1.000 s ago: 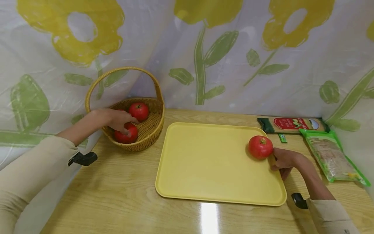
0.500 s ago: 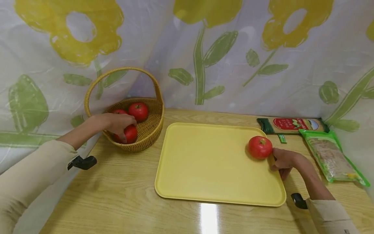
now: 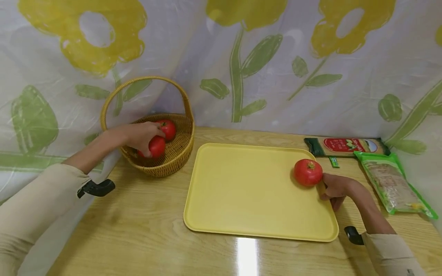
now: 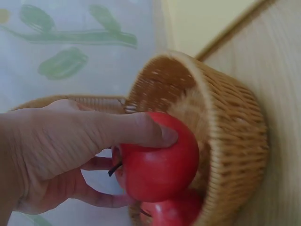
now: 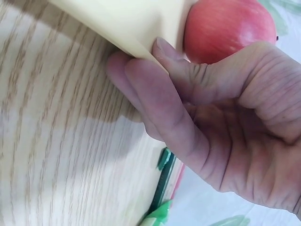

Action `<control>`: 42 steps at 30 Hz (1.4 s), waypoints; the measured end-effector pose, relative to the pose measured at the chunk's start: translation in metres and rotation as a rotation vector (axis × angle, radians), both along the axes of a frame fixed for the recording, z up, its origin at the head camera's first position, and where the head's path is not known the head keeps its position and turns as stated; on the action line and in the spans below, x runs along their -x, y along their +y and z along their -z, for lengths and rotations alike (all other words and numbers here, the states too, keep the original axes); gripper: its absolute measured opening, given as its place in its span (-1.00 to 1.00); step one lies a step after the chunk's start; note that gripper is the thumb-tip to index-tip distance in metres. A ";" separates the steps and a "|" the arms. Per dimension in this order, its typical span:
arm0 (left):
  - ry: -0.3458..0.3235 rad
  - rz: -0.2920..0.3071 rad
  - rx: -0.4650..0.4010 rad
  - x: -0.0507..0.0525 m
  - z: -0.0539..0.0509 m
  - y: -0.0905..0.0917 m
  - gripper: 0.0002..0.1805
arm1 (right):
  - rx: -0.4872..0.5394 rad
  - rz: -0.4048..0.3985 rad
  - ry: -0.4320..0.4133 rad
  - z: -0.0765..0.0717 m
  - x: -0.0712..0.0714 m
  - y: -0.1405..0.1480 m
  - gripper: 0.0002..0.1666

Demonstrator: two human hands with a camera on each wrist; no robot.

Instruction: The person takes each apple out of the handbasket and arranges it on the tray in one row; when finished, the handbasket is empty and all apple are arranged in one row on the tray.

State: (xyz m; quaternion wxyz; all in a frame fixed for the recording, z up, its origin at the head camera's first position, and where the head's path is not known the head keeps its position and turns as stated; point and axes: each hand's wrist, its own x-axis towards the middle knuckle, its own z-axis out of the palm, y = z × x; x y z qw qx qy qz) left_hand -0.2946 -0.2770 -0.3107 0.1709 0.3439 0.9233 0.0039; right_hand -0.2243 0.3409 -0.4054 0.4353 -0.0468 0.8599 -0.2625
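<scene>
Left hand [image 3: 142, 134], left of frame: clamped on red apple [image 3: 157, 147] within wicker basket [image 3: 170, 168]. Right hand [image 3: 335, 187], right of frame: pinching yellow tray [image 3: 248, 191] by its edge. Apparent step: apple removal; next move calls for clearing the basket's rim.

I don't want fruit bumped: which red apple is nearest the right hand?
The apple on the yellow tray, beside the right hand gripping the tray's edge. The other visible apples are at the basket, one in the left hand.
</scene>
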 end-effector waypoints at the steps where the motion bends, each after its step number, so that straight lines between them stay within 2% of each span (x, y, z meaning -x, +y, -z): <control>1: 0.009 -0.008 -0.012 -0.001 -0.003 0.002 -0.19 | 0.002 0.003 -0.001 0.001 0.000 0.000 -0.27; 6: 0.050 -0.016 -0.067 -0.002 -0.015 0.011 -0.19 | 0.005 0.010 0.000 0.005 -0.001 0.001 -0.25; 11: 0.033 -0.018 -0.054 -0.003 -0.028 0.019 -0.19 | -0.004 0.013 0.005 0.004 0.001 0.002 -0.21; 15: 0.018 -0.032 -0.049 -0.006 -0.032 0.022 -0.16 | -0.002 0.000 0.004 0.003 0.002 0.002 -0.20; 23: 0.037 -0.021 -0.045 -0.008 -0.038 0.028 -0.12 | -0.013 0.002 0.013 0.003 0.002 0.002 -0.25; 29: 0.037 -0.044 -0.034 -0.010 -0.039 0.035 -0.16 | -0.018 0.003 0.013 0.002 0.003 0.003 -0.26; 34: 0.044 -0.047 -0.031 -0.010 -0.035 0.046 -0.20 | -0.019 -0.009 0.030 0.000 0.003 0.003 -0.24; 42: 0.034 -0.029 -0.067 -0.010 -0.032 0.067 -0.21 | -0.014 -0.008 0.038 0.003 0.000 0.004 -0.29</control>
